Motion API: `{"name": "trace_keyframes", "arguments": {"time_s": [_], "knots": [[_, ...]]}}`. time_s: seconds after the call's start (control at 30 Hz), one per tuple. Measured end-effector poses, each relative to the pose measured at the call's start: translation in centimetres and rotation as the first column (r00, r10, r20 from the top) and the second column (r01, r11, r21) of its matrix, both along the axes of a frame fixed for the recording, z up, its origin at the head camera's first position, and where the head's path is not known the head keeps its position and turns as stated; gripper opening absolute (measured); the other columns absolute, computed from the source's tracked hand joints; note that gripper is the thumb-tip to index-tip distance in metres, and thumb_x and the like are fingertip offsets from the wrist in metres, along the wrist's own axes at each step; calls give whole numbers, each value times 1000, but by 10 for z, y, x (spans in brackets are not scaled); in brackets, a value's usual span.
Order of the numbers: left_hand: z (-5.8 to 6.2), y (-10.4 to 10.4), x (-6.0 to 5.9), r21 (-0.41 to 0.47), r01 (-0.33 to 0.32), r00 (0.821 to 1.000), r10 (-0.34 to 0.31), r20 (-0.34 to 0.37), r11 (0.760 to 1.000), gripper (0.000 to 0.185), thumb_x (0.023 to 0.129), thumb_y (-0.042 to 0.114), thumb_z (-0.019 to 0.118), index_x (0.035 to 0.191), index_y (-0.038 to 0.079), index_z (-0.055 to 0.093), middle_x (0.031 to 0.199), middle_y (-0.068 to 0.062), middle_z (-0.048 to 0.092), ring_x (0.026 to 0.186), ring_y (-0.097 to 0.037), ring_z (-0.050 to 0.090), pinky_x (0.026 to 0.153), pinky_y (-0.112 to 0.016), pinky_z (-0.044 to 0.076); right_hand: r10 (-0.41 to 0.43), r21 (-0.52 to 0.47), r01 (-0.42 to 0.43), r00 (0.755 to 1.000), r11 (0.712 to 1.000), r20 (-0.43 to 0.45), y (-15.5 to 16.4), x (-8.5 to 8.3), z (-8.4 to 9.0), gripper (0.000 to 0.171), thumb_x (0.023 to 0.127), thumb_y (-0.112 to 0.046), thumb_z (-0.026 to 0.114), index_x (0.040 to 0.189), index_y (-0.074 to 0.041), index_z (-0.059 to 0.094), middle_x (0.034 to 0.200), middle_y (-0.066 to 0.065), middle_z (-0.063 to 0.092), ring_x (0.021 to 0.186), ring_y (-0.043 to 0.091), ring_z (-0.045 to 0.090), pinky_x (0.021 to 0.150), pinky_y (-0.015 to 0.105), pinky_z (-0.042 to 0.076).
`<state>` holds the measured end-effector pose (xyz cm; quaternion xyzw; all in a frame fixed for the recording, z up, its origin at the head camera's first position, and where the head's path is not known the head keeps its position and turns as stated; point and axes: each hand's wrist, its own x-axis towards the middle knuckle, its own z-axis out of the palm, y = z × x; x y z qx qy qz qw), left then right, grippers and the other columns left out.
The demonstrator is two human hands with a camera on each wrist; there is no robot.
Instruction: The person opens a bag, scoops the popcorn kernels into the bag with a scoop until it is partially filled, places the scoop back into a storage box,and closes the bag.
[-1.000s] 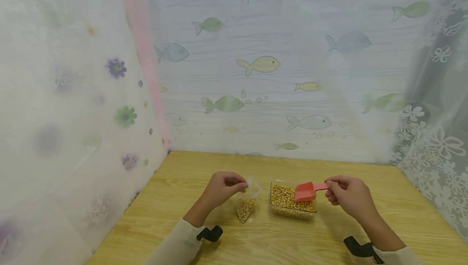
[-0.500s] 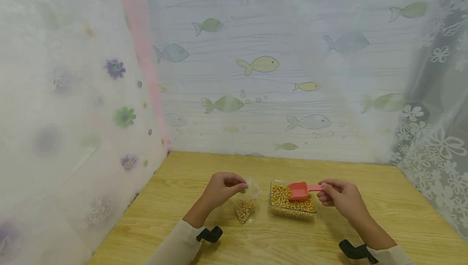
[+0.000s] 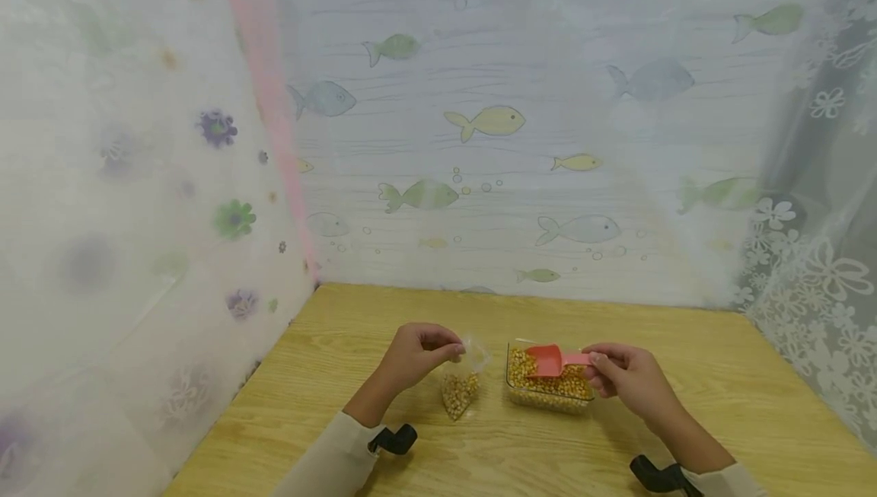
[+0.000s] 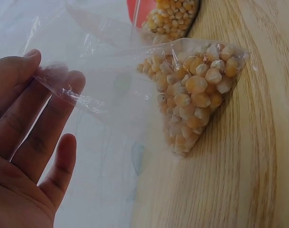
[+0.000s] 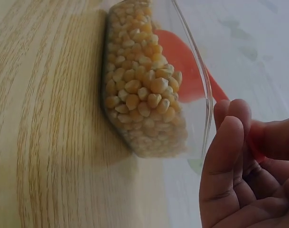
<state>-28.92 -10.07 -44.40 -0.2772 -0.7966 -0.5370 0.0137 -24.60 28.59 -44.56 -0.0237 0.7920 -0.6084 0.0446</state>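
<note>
My left hand (image 3: 419, 352) pinches the rim of a clear plastic bag (image 4: 111, 80) between thumb and fingertips. Corn kernels (image 4: 194, 90) fill the bag's pointed lower corner, which is down at the table. With my right hand (image 3: 633, 375) I grip the handle of a small red scoop (image 3: 546, 361). The scoop's blade lies among the kernels (image 5: 144, 80) inside a clear rectangular container (image 3: 550, 406), seen through its wall in the right wrist view. My right fingers are right by the container's rim.
The wood-grain table (image 3: 329, 436) carries the bag and the container side by side, a short gap between them. A curtain with fish prints (image 3: 425, 139) hangs behind the table, and a flowered one (image 3: 137, 177) stands along the left.
My right hand has moved left, sliding the scoop across the corn towards the container's left side. The left hand and the bag have stayed in place.
</note>
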Motion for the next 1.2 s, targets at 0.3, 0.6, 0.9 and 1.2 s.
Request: {"name": "trace_keyframes", "arguments": {"time_s": [0.3,0.6,0.9,1.2], "knots": [[0,0,-1,-31,-4,1000,3,-24,1000,16,98,38,74,104,24,80,93,5,78,87,-26,77,81,-30,61,29,-18,-29,999,999,29,1,0,1,43,109,-24,57,136,9,59,95,12,76,76,16,68,66,34,60],[-1,0,-1,-19,3,1000,-3,-17,1000,16,97,37,74,104,24,81,93,7,78,88,-27,77,81,-30,61,55,-95,-50,997,994,57,5,-2,-3,46,109,-24,57,140,10,56,96,9,77,78,13,69,70,33,61],[0,0,-2,-27,-6,1000,5,-19,1000,15,97,39,74,103,26,81,92,9,78,87,-21,77,82,-31,61,-8,-113,16,997,993,75,12,-2,0,48,110,-26,55,141,10,55,93,5,76,79,12,69,73,32,62],[-2,1,0,-17,4,1000,-4,-8,1000,18,97,39,74,104,24,80,93,6,78,88,-28,77,83,-30,60,-18,-199,44,992,979,129,17,-3,0,47,111,-25,52,144,9,51,94,3,76,79,11,67,73,29,61]]}}
